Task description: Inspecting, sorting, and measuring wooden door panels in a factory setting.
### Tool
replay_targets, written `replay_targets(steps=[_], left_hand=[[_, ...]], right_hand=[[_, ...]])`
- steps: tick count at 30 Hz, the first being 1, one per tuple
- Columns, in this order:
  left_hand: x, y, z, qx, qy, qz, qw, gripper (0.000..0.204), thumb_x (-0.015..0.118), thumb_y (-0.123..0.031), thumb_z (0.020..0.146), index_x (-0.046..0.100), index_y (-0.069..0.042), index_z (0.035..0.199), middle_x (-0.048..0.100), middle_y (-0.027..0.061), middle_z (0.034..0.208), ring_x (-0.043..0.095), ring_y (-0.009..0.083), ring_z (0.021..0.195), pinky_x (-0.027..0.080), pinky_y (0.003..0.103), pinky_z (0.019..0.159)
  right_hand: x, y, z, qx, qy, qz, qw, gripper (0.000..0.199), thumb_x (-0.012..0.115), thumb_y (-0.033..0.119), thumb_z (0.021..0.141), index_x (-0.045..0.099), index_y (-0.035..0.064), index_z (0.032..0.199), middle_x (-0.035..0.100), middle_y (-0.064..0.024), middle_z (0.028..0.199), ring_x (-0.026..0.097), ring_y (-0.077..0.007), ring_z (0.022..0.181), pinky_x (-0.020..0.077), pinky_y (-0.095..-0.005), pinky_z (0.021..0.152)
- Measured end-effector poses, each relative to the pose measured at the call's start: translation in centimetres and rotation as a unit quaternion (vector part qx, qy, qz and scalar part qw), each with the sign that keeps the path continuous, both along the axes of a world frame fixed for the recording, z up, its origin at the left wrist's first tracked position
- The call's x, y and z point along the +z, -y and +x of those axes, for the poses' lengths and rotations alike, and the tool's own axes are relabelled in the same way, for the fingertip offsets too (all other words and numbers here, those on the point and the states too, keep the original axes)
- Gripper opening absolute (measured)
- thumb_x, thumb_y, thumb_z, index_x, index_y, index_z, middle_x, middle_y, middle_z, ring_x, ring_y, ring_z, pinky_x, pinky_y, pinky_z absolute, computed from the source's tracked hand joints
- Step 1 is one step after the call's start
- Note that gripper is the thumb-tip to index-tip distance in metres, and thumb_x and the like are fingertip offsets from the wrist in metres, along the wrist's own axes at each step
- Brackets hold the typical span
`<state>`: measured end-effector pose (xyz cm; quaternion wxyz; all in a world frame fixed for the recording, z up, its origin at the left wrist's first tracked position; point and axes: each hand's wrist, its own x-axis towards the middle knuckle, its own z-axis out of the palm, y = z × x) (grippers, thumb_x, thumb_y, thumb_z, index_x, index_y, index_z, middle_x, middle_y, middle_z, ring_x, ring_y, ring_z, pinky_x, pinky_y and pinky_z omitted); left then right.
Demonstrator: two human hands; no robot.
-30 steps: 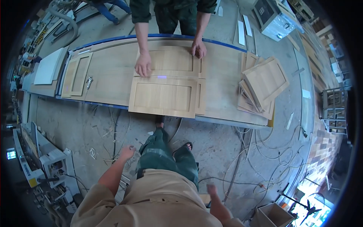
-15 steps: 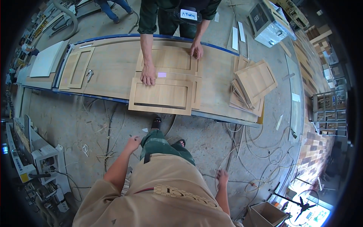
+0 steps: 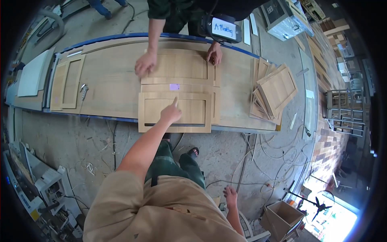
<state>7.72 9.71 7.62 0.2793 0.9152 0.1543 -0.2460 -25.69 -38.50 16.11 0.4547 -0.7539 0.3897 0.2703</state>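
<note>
My left hand (image 3: 171,113) reaches over a framed wooden cabinet door (image 3: 174,130) on the workbench's near edge. Its index finger is stretched out toward the door's upper rail, and the other fingers look curled. I see nothing held in it. Low by my right side hangs my right hand (image 3: 230,195), fingers loosely apart and holding nothing visible. Another similar door (image 3: 181,66) lies just beyond, with a small pink label (image 3: 174,86) between the two. Across the bench, a co-worker's hand (image 3: 146,63) is off that door's left end, and the other hand (image 3: 214,54) rests near its right end.
Several framed doors (image 3: 276,90) are stacked at the bench's right end. To the left on the workbench (image 3: 111,80) lie a metal air tool (image 3: 84,90) and more frames (image 3: 72,82). Loose cables (image 3: 278,157) cross the floor, and a wooden box (image 3: 284,213) stands at lower right.
My left hand has come up from my side to over the near door. The co-worker's hand on the left has lifted off the near door and moved left. My view has shifted.
</note>
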Motion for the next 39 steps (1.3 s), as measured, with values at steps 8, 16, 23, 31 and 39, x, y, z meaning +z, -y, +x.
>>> replay_targets(steps=[8,16,23,31,39], left_hand=[[-4.6,0.1,9.0,-0.013,-0.076,0.058,0.995,0.099,0.064,-0.034,0.088,0.010,-0.003,0.164,0.076,0.0125,0.093,0.074,0.0294,0.085,0.057,0.044,0.073],[-5.0,0.4,9.4,-0.040,-0.074,0.046,0.995,0.097,0.060,-0.026,0.087,0.005,-0.006,0.165,0.076,0.0130,0.090,0.074,0.0318,0.080,0.057,0.046,0.069],[-5.1,0.1,9.8,-0.053,-0.058,0.071,0.994,0.095,0.063,-0.031,0.087,0.014,-0.002,0.163,0.076,0.0099,0.090,0.075,0.0274,0.079,0.057,0.042,0.067],[-4.0,-1.2,9.9,-0.053,-0.018,0.026,0.998,0.083,0.063,-0.029,0.089,0.025,-0.011,0.161,0.075,0.0151,0.106,0.073,0.0365,0.093,0.057,0.048,0.080],[-2.7,-7.1,-8.0,-0.007,0.061,-0.104,0.993,0.040,0.061,-0.026,0.091,0.064,-0.010,0.128,0.072,0.0243,0.109,0.068,0.0435,0.105,0.055,0.052,0.089]], right_hand=[[5.1,-6.6,-11.2,-0.157,-0.130,-0.022,0.979,0.037,0.062,0.027,0.102,0.064,0.0040,0.130,0.072,-0.0070,0.110,0.071,-0.0173,0.094,0.0531,-0.0303,0.074],[5.0,-12.9,-9.6,-0.172,-0.129,0.014,0.976,0.040,0.061,0.024,0.102,0.062,0.0028,0.135,0.072,-0.0105,0.117,0.071,-0.0196,0.098,0.0546,-0.0333,0.080],[5.0,-13.0,-7.0,-0.168,-0.081,0.008,0.982,0.035,0.060,0.029,0.105,0.063,0.0079,0.132,0.071,-0.0075,0.117,0.070,-0.0174,0.100,0.0530,-0.0326,0.081],[4.4,-13.6,-5.0,-0.164,-0.030,0.018,0.986,0.041,0.060,0.027,0.103,0.062,0.0009,0.134,0.071,-0.0066,0.114,0.069,-0.0158,0.099,0.0530,-0.0299,0.082],[1.3,-12.9,-3.5,-0.119,-0.005,0.034,0.992,0.035,0.063,0.027,0.102,0.067,0.0041,0.128,0.072,-0.0046,0.108,0.068,-0.0115,0.090,0.0519,-0.0270,0.073]])
